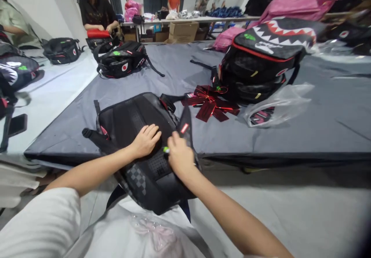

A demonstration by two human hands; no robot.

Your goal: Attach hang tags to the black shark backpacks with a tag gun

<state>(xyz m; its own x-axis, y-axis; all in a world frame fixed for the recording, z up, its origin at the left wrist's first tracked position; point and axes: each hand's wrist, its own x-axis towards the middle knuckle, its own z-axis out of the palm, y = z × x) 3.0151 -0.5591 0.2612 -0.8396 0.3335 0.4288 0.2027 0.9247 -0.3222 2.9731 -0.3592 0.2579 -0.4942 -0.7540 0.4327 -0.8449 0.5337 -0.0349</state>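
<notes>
Backpack: A black checkered backpack lies with its padded back panel up, its far end on the gray-covered table and its near end out past the edge, beside the wearer's white top.
Left hand: The left hand rests palm down on the back panel, fingers extended and nearly together, with nothing in its hold.
Right hand: The right hand bends its fingers inward over the panel's right side, a small bright green piece at their tips; blur makes it impossible to tell whether they grip it.
Strap: A shoulder strap with a red label rises just beyond the right hand.
Red tags: A fan of glossy red tags spreads on the cloth to the right of the backpack.
Shark-mouth backpack: Beyond the tags sits a shark-mouth backpack with red piping, a clear plastic bag in front of it.
Far side: A black bag with a green emblem lies farther back, near a co-worker in a dark top whose hands are on a red item.
Left table: A smartphone lies on the white surface.
</notes>
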